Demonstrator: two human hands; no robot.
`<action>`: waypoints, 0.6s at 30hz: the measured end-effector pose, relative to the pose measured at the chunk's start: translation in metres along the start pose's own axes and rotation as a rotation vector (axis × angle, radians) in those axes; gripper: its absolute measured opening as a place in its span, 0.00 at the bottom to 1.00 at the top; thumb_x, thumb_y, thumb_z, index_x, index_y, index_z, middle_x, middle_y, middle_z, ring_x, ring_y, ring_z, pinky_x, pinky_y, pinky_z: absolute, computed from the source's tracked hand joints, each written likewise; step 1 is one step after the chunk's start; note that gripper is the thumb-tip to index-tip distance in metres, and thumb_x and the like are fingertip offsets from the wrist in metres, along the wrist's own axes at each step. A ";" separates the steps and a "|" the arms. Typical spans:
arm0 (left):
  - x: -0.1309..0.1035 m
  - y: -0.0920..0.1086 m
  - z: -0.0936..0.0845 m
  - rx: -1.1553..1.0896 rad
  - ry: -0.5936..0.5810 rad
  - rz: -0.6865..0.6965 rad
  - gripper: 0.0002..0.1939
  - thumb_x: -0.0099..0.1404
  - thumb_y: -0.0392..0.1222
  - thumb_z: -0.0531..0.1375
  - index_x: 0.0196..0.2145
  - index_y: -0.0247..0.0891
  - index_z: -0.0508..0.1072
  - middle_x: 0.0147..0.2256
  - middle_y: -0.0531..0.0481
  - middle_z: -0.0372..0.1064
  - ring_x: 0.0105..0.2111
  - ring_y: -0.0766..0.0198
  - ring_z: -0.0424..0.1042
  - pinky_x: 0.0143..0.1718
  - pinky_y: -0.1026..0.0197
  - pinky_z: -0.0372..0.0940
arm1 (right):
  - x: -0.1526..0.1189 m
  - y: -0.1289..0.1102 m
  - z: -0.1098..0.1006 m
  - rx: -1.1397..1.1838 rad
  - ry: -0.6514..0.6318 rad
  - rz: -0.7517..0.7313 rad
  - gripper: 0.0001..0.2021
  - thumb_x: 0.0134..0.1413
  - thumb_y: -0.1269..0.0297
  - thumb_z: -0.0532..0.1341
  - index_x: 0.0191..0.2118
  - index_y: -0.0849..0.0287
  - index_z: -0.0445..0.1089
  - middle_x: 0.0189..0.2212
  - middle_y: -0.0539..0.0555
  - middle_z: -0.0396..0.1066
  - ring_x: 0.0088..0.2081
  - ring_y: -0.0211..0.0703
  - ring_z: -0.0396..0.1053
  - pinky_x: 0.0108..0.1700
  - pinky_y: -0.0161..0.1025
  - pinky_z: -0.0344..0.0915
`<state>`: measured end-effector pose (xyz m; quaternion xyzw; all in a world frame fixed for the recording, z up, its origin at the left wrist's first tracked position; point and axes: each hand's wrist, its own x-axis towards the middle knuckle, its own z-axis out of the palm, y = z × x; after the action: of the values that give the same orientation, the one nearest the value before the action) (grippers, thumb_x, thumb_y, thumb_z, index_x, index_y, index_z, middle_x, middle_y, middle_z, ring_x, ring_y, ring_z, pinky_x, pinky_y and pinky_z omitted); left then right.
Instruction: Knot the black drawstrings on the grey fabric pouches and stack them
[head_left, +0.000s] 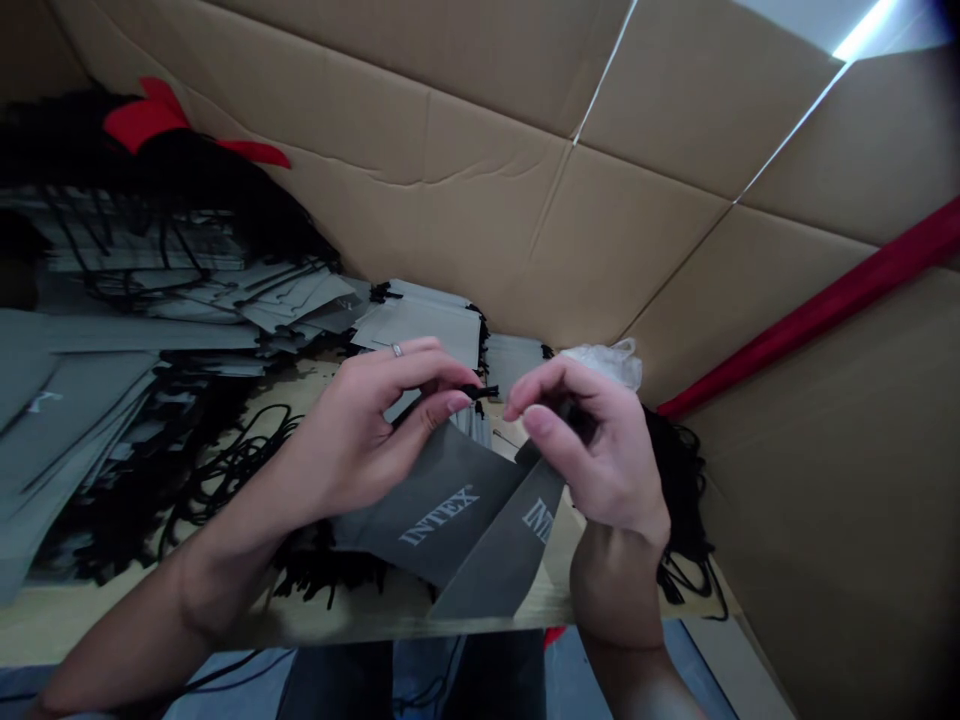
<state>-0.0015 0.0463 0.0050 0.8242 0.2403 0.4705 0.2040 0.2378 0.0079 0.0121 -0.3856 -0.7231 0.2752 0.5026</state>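
Note:
Two overlapping grey sheets printed INTEX (440,515) hang over the front edge of the wooden table, between my wrists. My left hand (401,410), with a ring on one finger, pinches the end of a short black cord (486,391) just above the sheets. To its right, my right hand (592,435) curls with thumb and forefinger near each other, over the corner of the right-hand sheet (502,550). What its other fingers hold is hidden in shadow. A small gap separates the two hands.
Stacks of grey sheets with black cords (82,420) fill the left side. More sheets (424,320) and a clear plastic bag (619,360) lie behind my hands. Black cords (679,480) hang at the right. Cardboard walls (465,150) enclose the table (360,625); a red strip (810,310) crosses the right wall.

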 end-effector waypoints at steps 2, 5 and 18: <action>0.002 -0.002 -0.001 0.022 0.027 0.004 0.06 0.80 0.35 0.63 0.46 0.36 0.82 0.38 0.50 0.78 0.36 0.65 0.74 0.39 0.63 0.67 | -0.001 0.001 -0.003 0.095 0.024 0.047 0.13 0.69 0.58 0.62 0.31 0.55 0.71 0.32 0.53 0.78 0.33 0.45 0.71 0.36 0.43 0.65; 0.002 -0.005 -0.001 0.044 0.045 0.015 0.07 0.80 0.35 0.62 0.46 0.37 0.82 0.39 0.49 0.78 0.37 0.63 0.75 0.40 0.61 0.68 | -0.002 0.003 -0.007 0.096 0.065 0.053 0.14 0.71 0.62 0.57 0.30 0.54 0.66 0.31 0.53 0.75 0.35 0.46 0.68 0.38 0.45 0.62; 0.003 -0.012 0.004 0.021 0.067 0.009 0.08 0.79 0.34 0.63 0.45 0.36 0.84 0.38 0.49 0.78 0.37 0.64 0.76 0.40 0.62 0.68 | -0.003 0.027 0.005 -0.080 0.039 -0.125 0.21 0.62 0.56 0.81 0.49 0.48 0.69 0.36 0.45 0.79 0.35 0.40 0.79 0.39 0.38 0.75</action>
<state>0.0006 0.0579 -0.0014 0.8112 0.2481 0.4961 0.1850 0.2415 0.0203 -0.0116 -0.3646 -0.7464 0.2067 0.5170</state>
